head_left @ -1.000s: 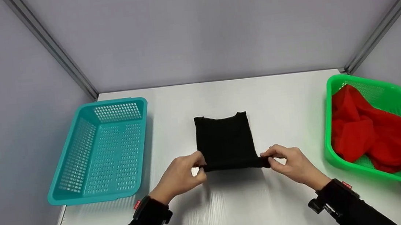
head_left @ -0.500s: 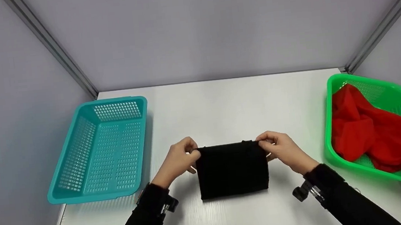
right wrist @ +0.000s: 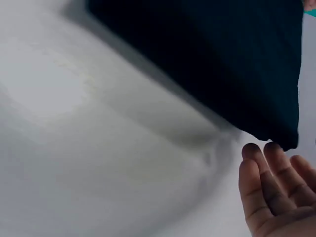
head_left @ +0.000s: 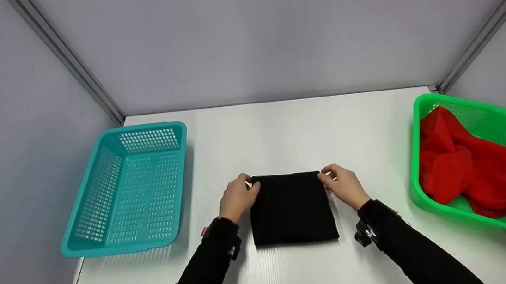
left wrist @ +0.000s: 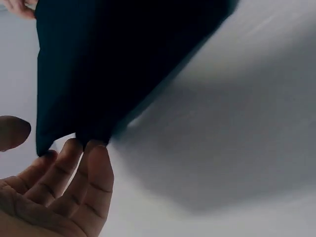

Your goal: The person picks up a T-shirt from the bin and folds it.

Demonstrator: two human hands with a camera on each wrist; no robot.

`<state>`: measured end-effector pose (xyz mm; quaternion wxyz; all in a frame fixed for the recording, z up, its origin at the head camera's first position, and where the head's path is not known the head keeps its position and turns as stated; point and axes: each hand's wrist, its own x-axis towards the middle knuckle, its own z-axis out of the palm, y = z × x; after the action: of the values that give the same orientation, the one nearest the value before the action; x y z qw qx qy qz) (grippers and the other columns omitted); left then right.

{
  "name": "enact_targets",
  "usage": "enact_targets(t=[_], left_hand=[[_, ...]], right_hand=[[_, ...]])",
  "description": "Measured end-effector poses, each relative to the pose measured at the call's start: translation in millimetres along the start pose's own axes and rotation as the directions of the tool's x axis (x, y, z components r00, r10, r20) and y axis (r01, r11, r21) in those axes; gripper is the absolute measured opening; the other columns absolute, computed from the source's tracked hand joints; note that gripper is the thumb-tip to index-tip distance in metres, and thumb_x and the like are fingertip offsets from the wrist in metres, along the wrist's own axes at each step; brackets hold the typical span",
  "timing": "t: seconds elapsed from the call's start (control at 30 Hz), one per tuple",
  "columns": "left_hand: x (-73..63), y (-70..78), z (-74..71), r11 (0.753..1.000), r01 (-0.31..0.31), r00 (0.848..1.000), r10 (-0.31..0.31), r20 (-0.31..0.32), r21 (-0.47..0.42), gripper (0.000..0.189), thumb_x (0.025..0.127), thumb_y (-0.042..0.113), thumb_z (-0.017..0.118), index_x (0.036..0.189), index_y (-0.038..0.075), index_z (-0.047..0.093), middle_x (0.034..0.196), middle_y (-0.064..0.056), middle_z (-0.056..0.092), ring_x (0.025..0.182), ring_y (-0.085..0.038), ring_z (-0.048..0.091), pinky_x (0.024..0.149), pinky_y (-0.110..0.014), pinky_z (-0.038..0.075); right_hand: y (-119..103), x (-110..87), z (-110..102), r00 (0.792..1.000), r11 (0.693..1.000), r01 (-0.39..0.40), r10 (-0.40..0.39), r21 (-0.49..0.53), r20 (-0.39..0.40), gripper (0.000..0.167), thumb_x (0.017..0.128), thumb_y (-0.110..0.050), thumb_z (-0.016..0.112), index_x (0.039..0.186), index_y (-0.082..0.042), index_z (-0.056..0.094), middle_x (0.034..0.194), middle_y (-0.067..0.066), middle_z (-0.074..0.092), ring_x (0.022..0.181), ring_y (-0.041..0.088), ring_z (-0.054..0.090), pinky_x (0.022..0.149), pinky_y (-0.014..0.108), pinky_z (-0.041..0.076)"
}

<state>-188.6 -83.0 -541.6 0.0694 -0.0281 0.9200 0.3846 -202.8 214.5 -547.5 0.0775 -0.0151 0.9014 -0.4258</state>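
A black garment [head_left: 292,208], folded into a near-square, lies on the white table in front of me in the head view. At its far left corner is my left hand [head_left: 239,196]. The left wrist view shows the left fingers [left wrist: 98,170] touching the garment's edge, with the thumb [left wrist: 14,132] apart from it. My right hand [head_left: 343,185] is at the far right corner. In the right wrist view its fingers [right wrist: 281,160] extend fairly straight, their tips by the garment's corner; the thumb is barely seen there.
A teal basket [head_left: 182,167] stands on the left with nothing in it. On the right is a green basket [head_left: 415,163] holding red cloth [head_left: 478,162], which hangs over its near rim. Grey panels [head_left: 271,38] border the table [head_left: 279,130] at the back and sides.
The garment's near edge was lifted and folded over its far part, then laid down flat. Both hands moved to its far corners, drew slightly inward and loosened their pinch.
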Motion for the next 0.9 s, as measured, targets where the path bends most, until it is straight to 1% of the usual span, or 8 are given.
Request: enact_targets(t=[0.13, 0.3, 0.43, 0.53, 0.6, 0.8, 0.87, 0.9], left_hand=[[3.7, -3.2, 10.8, 1.0, 0.012, 1.0, -0.012, -0.014, 0.025, 0.023, 0.105, 0.027, 0.06, 0.099, 0.005, 0.062, 0.094, -0.011, 0.066, 0.079, -0.023, 0.06, 0.07, -0.039, 0.049], [6.3, -2.4, 16.9, 0.995, 0.063, 0.997, -0.059, -0.047, 0.073, 0.019, 0.105, 0.02, 0.058, 0.093, 0.006, 0.061, 0.088, -0.011, 0.065, 0.077, -0.025, 0.063, 0.066, -0.041, 0.05], [5.2, -3.7, 19.4, 0.987, 0.13, 0.99, -0.126, -0.057, 0.091, 0.02, 0.104, 0.023, 0.058, 0.094, 0.006, 0.063, 0.092, -0.012, 0.069, 0.082, -0.029, 0.068, 0.07, -0.047, 0.054], [2.0, -8.6, 20.5, 0.986, 0.15, 0.988, -0.147, -0.048, 0.073, 0.027, 0.104, 0.032, 0.058, 0.091, 0.008, 0.06, 0.085, -0.009, 0.065, 0.075, -0.027, 0.065, 0.067, -0.045, 0.051], [-1.9, -13.5, 20.2, 0.989, 0.138, 0.99, -0.137, -0.029, 0.051, 0.029, 0.103, 0.034, 0.059, 0.088, 0.01, 0.057, 0.079, -0.006, 0.061, 0.07, -0.024, 0.06, 0.063, -0.041, 0.048], [-15.6, -26.9, 17.4, 1.0, 0.004, 1.0, -0.004, 0.019, -0.019, 0.026, 0.103, 0.02, 0.061, 0.081, 0.009, 0.052, 0.072, -0.002, 0.051, 0.063, -0.017, 0.05, 0.06, -0.031, 0.04], [-19.0, -28.8, 17.6, 1.0, -0.006, 1.0, 0.006, 0.015, -0.03, 0.026, 0.103, 0.02, 0.061, 0.082, 0.01, 0.052, 0.072, -0.001, 0.052, 0.061, -0.016, 0.05, 0.059, -0.031, 0.04], [-20.8, -29.0, 17.8, 0.999, 0.01, 1.0, -0.009, 0.022, -0.043, 0.027, 0.103, 0.024, 0.061, 0.082, 0.01, 0.052, 0.072, -0.001, 0.052, 0.06, -0.016, 0.051, 0.059, -0.031, 0.04]], right_hand=[[0.7, 0.6, 11.0, 1.0, 0.996, -0.018, 0.016, -0.09, -0.027, 0.029, 0.103, -0.029, 0.063, 0.108, -0.001, 0.065, 0.089, 0.01, 0.068, 0.071, 0.02, 0.059, 0.066, 0.032, 0.044], [-2.8, 7.0, 21.4, 0.995, 0.991, -0.088, 0.082, -0.097, -0.062, 0.021, 0.104, -0.022, 0.06, 0.095, -0.003, 0.061, 0.082, 0.008, 0.06, 0.074, 0.022, 0.053, 0.07, 0.034, 0.042], [-1.0, 6.6, 24.1, 0.99, 0.988, -0.129, 0.123, -0.086, -0.066, 0.02, 0.104, -0.019, 0.058, 0.094, -0.003, 0.061, 0.084, 0.009, 0.059, 0.079, 0.024, 0.054, 0.073, 0.036, 0.043], [3.1, 0.5, 24.0, 0.99, 0.988, -0.131, 0.126, -0.078, -0.057, 0.022, 0.104, -0.024, 0.058, 0.095, -0.003, 0.062, 0.084, 0.008, 0.06, 0.076, 0.023, 0.054, 0.072, 0.035, 0.043], [5.5, -5.4, 23.3, 0.99, 0.989, -0.133, 0.131, -0.057, -0.044, 0.024, 0.103, -0.027, 0.06, 0.095, -0.005, 0.063, 0.084, 0.006, 0.06, 0.074, 0.021, 0.053, 0.07, 0.033, 0.042], [12.4, -19.0, 23.2, 0.99, 0.99, -0.141, 0.141, -0.018, -0.006, 0.02, 0.101, -0.022, 0.062, 0.092, -0.005, 0.063, 0.082, 0.004, 0.059, 0.073, 0.019, 0.052, 0.066, 0.03, 0.042], [14.2, -21.6, 24.2, 0.99, 0.99, -0.139, 0.138, -0.03, -0.015, 0.019, 0.102, -0.021, 0.061, 0.094, -0.004, 0.064, 0.085, 0.005, 0.062, 0.075, 0.019, 0.054, 0.069, 0.031, 0.043], [14.8, -23.6, 24.4, 0.99, 0.989, -0.141, 0.14, -0.035, -0.016, 0.021, 0.102, -0.023, 0.061, 0.094, -0.003, 0.065, 0.087, 0.006, 0.063, 0.076, 0.019, 0.054, 0.07, 0.031, 0.043]])
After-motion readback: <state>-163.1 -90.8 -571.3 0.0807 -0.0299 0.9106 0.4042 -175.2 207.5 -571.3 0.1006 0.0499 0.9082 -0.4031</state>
